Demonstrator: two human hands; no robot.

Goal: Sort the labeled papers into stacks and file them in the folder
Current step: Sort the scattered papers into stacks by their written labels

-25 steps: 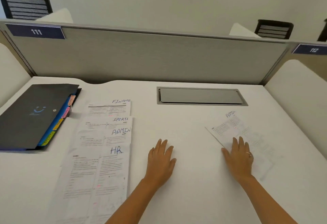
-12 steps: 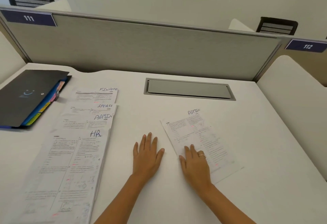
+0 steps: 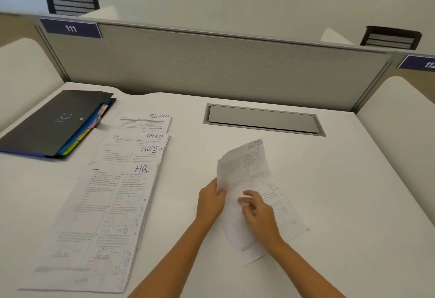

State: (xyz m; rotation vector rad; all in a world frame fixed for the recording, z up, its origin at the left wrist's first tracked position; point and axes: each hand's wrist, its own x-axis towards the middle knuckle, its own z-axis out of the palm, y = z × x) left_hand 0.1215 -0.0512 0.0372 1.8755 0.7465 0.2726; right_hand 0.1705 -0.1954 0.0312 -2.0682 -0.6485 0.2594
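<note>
At the desk's middle, your left hand (image 3: 211, 200) pinches the lifted edge of the ADMIN sheet (image 3: 247, 175), while your right hand (image 3: 257, 210), fingers loosely curled, rests on it; pull too fast and the pinned paper may crease or tear

A dark folder (image 3: 50, 122) with coloured tabs lies closed at far left. Beside it, overlapping papers (image 3: 113, 203) read FINANCE, SPORTS, ADMIN, HR. Right of centre, an ADMIN sheet (image 3: 244, 170) is partly lifted.

Both hands reach forward: left hand (image 3: 210, 200) gripping, right hand (image 3: 259, 213) fingers curled.
</note>
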